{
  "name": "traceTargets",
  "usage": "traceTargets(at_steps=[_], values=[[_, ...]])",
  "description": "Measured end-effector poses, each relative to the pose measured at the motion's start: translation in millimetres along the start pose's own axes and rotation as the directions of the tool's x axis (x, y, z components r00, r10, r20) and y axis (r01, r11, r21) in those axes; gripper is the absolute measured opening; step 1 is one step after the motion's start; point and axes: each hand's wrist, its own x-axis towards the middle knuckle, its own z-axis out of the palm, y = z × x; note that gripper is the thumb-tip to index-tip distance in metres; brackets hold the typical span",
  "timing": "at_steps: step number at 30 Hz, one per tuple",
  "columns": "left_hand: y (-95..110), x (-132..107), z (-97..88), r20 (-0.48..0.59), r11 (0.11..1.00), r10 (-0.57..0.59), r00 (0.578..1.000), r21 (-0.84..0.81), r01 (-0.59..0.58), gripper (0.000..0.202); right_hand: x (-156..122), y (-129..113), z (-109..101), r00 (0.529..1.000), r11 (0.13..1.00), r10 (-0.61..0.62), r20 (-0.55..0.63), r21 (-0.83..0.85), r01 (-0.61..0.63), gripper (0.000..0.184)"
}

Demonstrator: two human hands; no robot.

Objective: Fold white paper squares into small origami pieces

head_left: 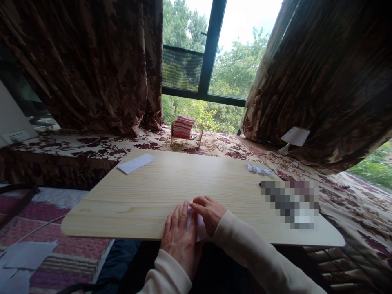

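Note:
A small piece of white paper (201, 229) lies at the near edge of the wooden table top (147, 196), mostly covered by my hands. My left hand (180, 233) is laid flat along the paper's left side, fingers stretched forward and a ring on one of them. From the right, my right hand (212, 212) reaches across with bent fingers closed at the paper's far end, next to the left fingertips. How the paper is folded under them is hidden.
A white paper strip (136, 163) lies at the table's far left. Several small folded paper pieces (259, 169) sit at the far right, beyond a pixelated patch. Behind stand a rack of pink cloths (183, 127) and a small lamp (294, 136). Loose paper sheets (29, 256) lie lower left.

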Motion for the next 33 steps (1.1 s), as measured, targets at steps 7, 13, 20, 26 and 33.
traceTargets(at_steps=[7, 13, 20, 26, 33], values=[[1.9, 1.3, -2.9, 0.041, 1.0, 0.002, 0.999, 0.004, -0.003, 0.057, -4.9, 4.2, -7.3, 0.996, 0.994, 0.047, -0.073, 0.105, -0.039, 0.039], [2.7, 1.2, -0.4, 0.04, 1.0, 0.001, 0.999, 0.014, -0.002, 0.055, -3.6, -1.6, -11.7, 0.99, 0.99, 0.133, -0.037, 0.044, -0.131, 0.035], [2.3, 0.5, 3.0, 0.013, 1.0, 0.013, 1.0, 0.024, -0.014, 0.055, -3.1, -7.6, -13.4, 0.986, 0.985, 0.167, 0.024, -0.037, -0.167, 0.029], [3.7, 1.0, 5.0, 0.006, 0.999, 0.011, 1.0, 0.049, -0.011, 0.055, -1.1, -10.9, -6.8, 0.985, 0.981, 0.164, 0.047, -0.109, -0.158, 0.025], [1.4, 0.1, 3.7, 0.066, 0.998, 0.04, 0.997, 0.048, -0.044, 0.057, 4.5, -19.8, -11.3, 0.968, 0.952, 0.237, 0.078, -0.218, -0.216, 0.023]])
